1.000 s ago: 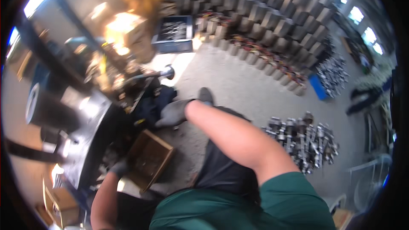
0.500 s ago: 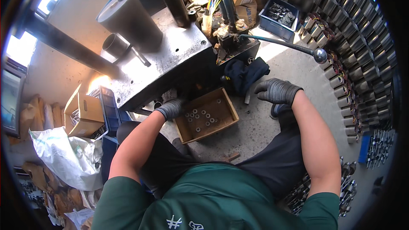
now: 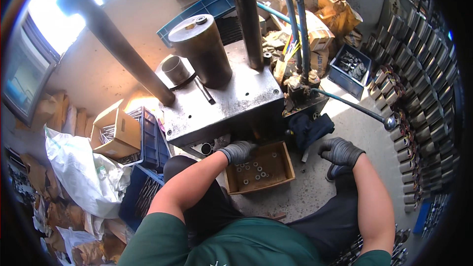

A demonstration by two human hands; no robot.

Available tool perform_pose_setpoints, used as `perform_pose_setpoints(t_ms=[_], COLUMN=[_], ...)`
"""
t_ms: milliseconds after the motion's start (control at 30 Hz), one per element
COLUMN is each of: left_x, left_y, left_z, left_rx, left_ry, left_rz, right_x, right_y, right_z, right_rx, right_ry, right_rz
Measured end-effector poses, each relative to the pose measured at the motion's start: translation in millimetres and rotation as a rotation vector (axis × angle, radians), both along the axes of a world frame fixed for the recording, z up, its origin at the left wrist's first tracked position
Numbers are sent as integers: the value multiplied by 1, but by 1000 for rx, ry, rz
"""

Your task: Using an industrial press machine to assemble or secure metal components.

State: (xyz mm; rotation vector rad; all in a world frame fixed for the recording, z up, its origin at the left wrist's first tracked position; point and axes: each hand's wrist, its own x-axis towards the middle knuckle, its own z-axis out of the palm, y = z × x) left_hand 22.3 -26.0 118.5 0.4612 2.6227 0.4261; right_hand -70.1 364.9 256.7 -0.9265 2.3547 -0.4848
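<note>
My left hand (image 3: 237, 151), in a grey glove, rests at the near edge of a small wooden box (image 3: 283, 167) that holds several metal rings, just under the front lip of a steel press table (image 3: 221, 103). Its fingers are curled, and whether it grips anything I cannot tell. My right hand (image 3: 341, 150), also gloved, hovers with bent fingers over the concrete floor next to a dark blue cloth (image 3: 308, 129). It holds nothing that I can see. A long lever (image 3: 354, 108) with a ball end juts out to the right above it.
A dark steel cylinder (image 3: 202, 51) and a short tube (image 3: 175, 69) stand on the press table. Cardboard box (image 3: 116, 128) and blue crates (image 3: 150, 138) sit at left, beside white sacks (image 3: 79, 172). Rows of metal parts (image 3: 419, 79) line the right wall. A blue bin (image 3: 351, 71) holds parts.
The view has swung from the floor to the press. My left hand moved to the wooden box and my right hand drew nearer to the blue cloth.
</note>
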Motion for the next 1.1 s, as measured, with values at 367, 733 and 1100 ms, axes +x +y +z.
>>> perform_pose_setpoints(t_ms=[367, 733, 1100], left_x=[-6, 7, -16], left_y=[33, 46, 61], left_z=[126, 120, 52], left_rx=[366, 564, 487], left_ry=[353, 396, -263], left_rz=[47, -37, 129], right_x=[1, 19, -11], right_y=[-6, -78, -100], right_z=[10, -28, -73], right_rx=[-19, -71, 142], right_ry=[18, 281, 326], right_rz=[25, 173, 328])
